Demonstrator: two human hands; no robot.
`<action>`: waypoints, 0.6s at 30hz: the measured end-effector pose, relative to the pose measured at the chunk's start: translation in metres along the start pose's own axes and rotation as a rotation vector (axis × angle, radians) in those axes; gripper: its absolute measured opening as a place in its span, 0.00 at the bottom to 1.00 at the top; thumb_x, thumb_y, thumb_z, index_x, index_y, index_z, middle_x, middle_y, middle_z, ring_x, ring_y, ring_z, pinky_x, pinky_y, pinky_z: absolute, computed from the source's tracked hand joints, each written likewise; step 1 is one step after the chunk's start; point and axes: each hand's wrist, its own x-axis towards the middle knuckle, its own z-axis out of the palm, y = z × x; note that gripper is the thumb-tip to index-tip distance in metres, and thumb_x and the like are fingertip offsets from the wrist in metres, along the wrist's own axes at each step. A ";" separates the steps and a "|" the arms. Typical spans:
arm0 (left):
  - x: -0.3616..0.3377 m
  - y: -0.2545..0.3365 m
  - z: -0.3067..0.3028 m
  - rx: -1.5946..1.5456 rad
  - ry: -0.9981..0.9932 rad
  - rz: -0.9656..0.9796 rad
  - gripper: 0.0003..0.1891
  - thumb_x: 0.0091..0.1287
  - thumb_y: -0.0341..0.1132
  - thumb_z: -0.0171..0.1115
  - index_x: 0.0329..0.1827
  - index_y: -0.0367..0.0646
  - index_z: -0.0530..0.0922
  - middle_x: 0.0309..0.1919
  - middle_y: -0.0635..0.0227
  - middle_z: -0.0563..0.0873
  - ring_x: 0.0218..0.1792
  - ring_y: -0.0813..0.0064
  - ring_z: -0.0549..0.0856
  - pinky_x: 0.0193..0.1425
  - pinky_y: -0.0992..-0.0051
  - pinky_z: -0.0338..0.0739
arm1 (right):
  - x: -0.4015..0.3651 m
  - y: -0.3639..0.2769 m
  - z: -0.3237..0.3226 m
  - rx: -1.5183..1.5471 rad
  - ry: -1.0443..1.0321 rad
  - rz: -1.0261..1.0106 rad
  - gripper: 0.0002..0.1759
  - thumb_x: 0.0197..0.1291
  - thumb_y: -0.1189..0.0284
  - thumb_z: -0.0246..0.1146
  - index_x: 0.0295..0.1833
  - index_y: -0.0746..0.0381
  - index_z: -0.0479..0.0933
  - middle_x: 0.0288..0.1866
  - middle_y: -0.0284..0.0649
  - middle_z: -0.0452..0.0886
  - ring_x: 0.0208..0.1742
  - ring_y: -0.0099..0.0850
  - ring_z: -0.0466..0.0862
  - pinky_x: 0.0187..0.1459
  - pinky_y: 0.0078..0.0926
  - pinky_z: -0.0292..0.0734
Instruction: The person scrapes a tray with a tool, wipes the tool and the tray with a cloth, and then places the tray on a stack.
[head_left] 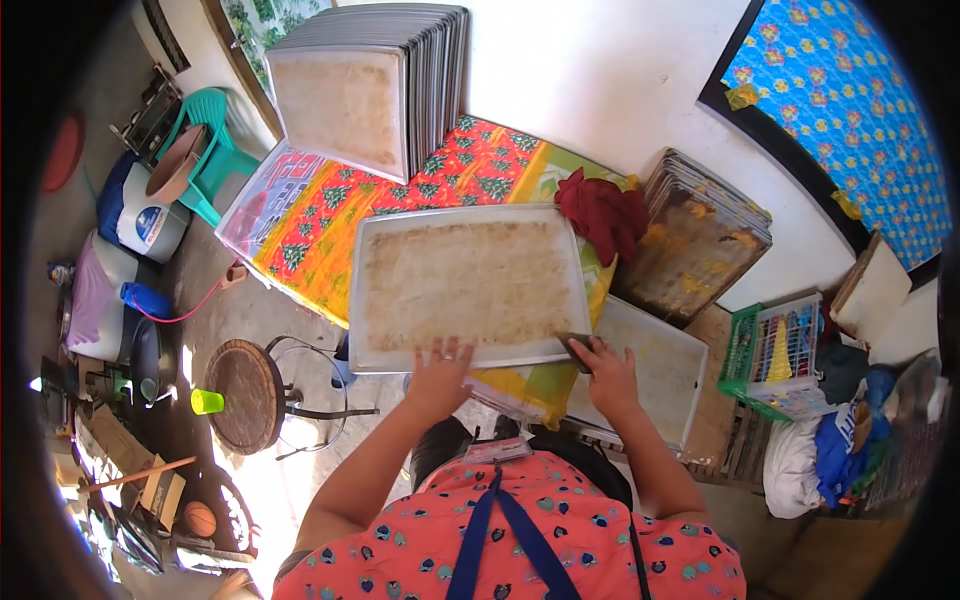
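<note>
A flat metal baking tray (pixel 470 285) with a brown-stained surface lies on the table in front of me, its near edge towards my body. My left hand (pixel 442 372) rests on that near edge, fingers spread and holding nothing. At the tray's near right corner, my right hand (pixel 610 378) grips a small, dark, flat scraper (pixel 576 350); its exact shape is partly hidden by the fingers. A dark red cloth (pixel 603 212) is bunched by the tray's far right corner.
A tall stack of trays (pixel 340 110) stands on edge at the table's back left. Browned trays (pixel 695 235) lean against the wall on the right, with another tray (pixel 650 370) lying below. A crate (pixel 775 355) sits farther right; a round wooden stool (pixel 245 395) is at left.
</note>
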 end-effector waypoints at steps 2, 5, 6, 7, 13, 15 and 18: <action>-0.012 -0.019 0.000 0.044 0.009 -0.090 0.37 0.59 0.49 0.62 0.71 0.49 0.60 0.70 0.52 0.63 0.71 0.46 0.59 0.69 0.34 0.45 | 0.000 0.004 -0.001 -0.036 0.036 -0.064 0.35 0.54 0.80 0.53 0.67 0.37 0.67 0.65 0.40 0.72 0.67 0.39 0.70 0.66 0.63 0.53; -0.032 -0.039 0.003 0.083 -0.024 -0.135 0.37 0.60 0.50 0.61 0.71 0.50 0.61 0.70 0.52 0.63 0.72 0.45 0.57 0.68 0.32 0.43 | 0.001 0.011 0.005 -0.090 -0.021 -0.234 0.35 0.55 0.79 0.52 0.67 0.34 0.67 0.68 0.36 0.70 0.69 0.38 0.68 0.67 0.64 0.50; -0.037 -0.043 0.003 0.085 -0.025 -0.151 0.37 0.60 0.50 0.61 0.71 0.51 0.61 0.70 0.52 0.63 0.72 0.45 0.57 0.68 0.32 0.43 | 0.002 0.014 0.006 -0.108 -0.062 -0.302 0.36 0.55 0.80 0.52 0.67 0.34 0.66 0.68 0.34 0.69 0.70 0.38 0.67 0.67 0.64 0.49; -0.043 -0.047 0.004 0.087 -0.028 -0.167 0.37 0.60 0.50 0.61 0.71 0.51 0.60 0.70 0.52 0.63 0.72 0.45 0.56 0.68 0.32 0.43 | 0.002 0.018 0.009 -0.124 -0.104 -0.370 0.36 0.55 0.81 0.51 0.67 0.33 0.66 0.69 0.33 0.69 0.71 0.37 0.66 0.68 0.64 0.48; -0.056 -0.067 0.006 0.086 -0.017 -0.287 0.36 0.61 0.49 0.61 0.71 0.51 0.60 0.71 0.54 0.61 0.72 0.47 0.56 0.69 0.33 0.43 | 0.031 0.076 0.003 -0.209 -0.061 -0.499 0.37 0.52 0.80 0.54 0.65 0.31 0.68 0.70 0.24 0.68 0.74 0.35 0.62 0.72 0.57 0.45; -0.060 -0.078 0.007 0.082 0.005 -0.305 0.36 0.61 0.49 0.61 0.72 0.51 0.60 0.71 0.55 0.62 0.73 0.48 0.55 0.69 0.34 0.43 | 0.040 0.096 0.000 -0.269 -0.017 -0.566 0.36 0.52 0.79 0.56 0.63 0.30 0.69 0.70 0.24 0.67 0.74 0.36 0.61 0.73 0.55 0.44; -0.065 -0.091 0.008 0.073 0.292 -0.268 0.18 0.62 0.38 0.59 0.56 0.49 0.75 0.51 0.60 0.80 0.58 0.60 0.75 0.67 0.43 0.58 | 0.050 0.108 -0.009 -0.325 -0.043 -0.639 0.35 0.53 0.78 0.56 0.63 0.29 0.69 0.70 0.23 0.67 0.74 0.36 0.60 0.73 0.56 0.44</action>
